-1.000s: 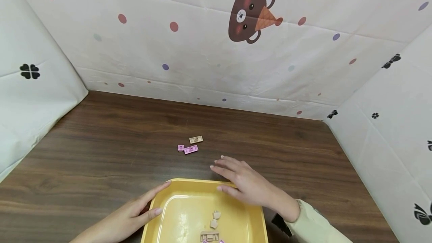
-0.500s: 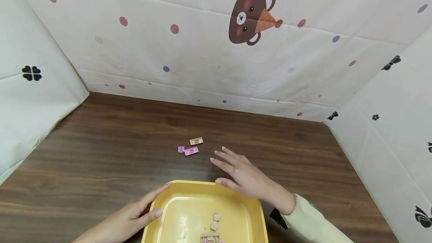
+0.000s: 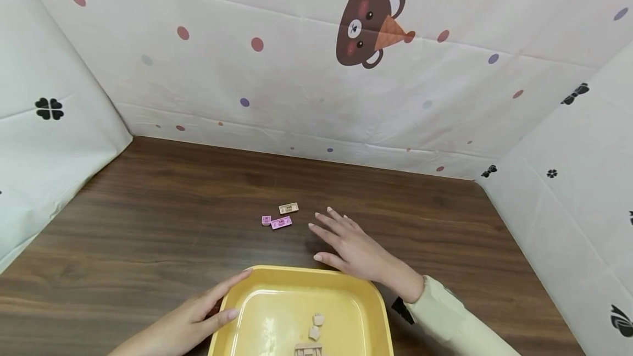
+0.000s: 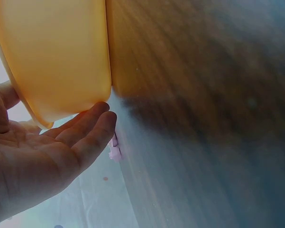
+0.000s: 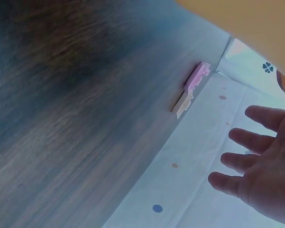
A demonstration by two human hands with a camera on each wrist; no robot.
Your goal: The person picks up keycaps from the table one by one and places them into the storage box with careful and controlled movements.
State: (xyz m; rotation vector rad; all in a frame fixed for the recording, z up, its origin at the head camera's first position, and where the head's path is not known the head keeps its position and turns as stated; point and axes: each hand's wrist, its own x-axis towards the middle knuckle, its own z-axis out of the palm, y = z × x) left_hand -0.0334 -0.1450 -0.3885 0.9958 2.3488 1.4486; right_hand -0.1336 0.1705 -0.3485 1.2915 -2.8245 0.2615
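My left hand (image 3: 190, 315) holds the left wall of a yellow tray (image 3: 267, 304), thumb over the rim and fingers along the outside. In the left wrist view, those fingers lie against the tray's outer wall (image 4: 57, 57). My right hand (image 3: 351, 249) is spread just beyond the tray's far rim and holds nothing. Left of its fingertips lie a printed beige strip (image 3: 289, 208), a matching pink strip (image 3: 281, 223) and a small pink block (image 3: 266, 220). Inside the tray are small beige pieces (image 3: 318, 320) and a larger beige piece (image 3: 308, 350), cut off by the frame.
A dark wood table (image 3: 163, 224) carries everything. White printed sheets form a back wall (image 3: 198, 70) and two side walls around it. A black strap (image 3: 403, 310) shows beneath the right sleeve (image 3: 445, 317).
My right hand has moved off the tray's far rim, away from me and onto the table side, its fingers spreading. The left hand stays on the tray.
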